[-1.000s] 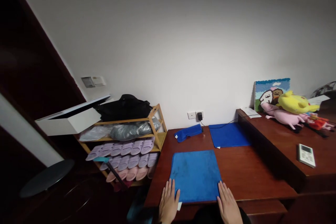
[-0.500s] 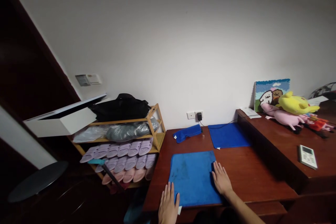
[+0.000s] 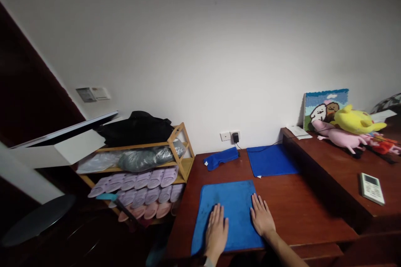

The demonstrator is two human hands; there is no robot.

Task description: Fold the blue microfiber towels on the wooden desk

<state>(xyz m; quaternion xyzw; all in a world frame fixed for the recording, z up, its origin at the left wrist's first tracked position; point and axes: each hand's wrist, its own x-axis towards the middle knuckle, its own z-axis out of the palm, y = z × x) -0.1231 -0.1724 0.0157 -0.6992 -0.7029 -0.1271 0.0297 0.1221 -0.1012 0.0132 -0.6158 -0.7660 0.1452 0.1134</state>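
Observation:
A light blue cloth point(image 3: 236, 200) with dark stains lies spread flat at the front of the brown wooden table point(image 3: 288, 206). My left hand point(image 3: 217, 229) rests on the cloth's left half, fingers stretched out. Over the cloth's right edge lies my right hand point(image 3: 262, 217), palm down with its fingers extended. Neither hand grips anything. Behind this cloth are a folded dark blue cloth point(image 3: 222, 158) and a second dark blue cloth point(image 3: 271, 160) lying flat.
A rack point(image 3: 181, 150) holding slippers point(image 3: 155, 178) and a black bag point(image 3: 138, 129) stands left. On the raised right surface are plush toys point(image 3: 341, 135), a remote control point(image 3: 371, 187) and a picture point(image 3: 326, 106). A black plug point(image 3: 235, 137) sits in the wall socket.
My left hand has moved from the cloth's left edge inward and up onto the cloth. My right hand stays at the right edge. The view has shifted slightly.

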